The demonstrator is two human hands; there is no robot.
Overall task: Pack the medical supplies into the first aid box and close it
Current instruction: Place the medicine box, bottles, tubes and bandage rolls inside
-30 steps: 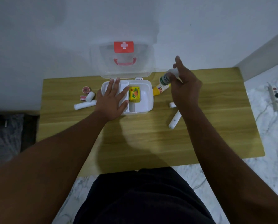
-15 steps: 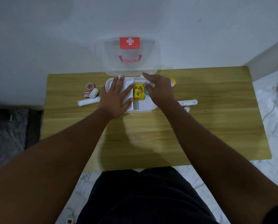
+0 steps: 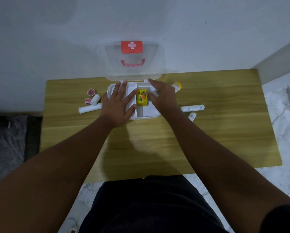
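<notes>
Both hands stay inside box (image 3: pixel 151 115); table edges clear.

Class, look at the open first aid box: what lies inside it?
Inside the first aid box a yellow packet shows in the middle. The left hand and right hand cover the rest, so other contents cannot be told.

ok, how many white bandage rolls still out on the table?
4. Two left of the box: short roll, long roll. Two right: long roll, small roll. The hands may hide more.
</notes>
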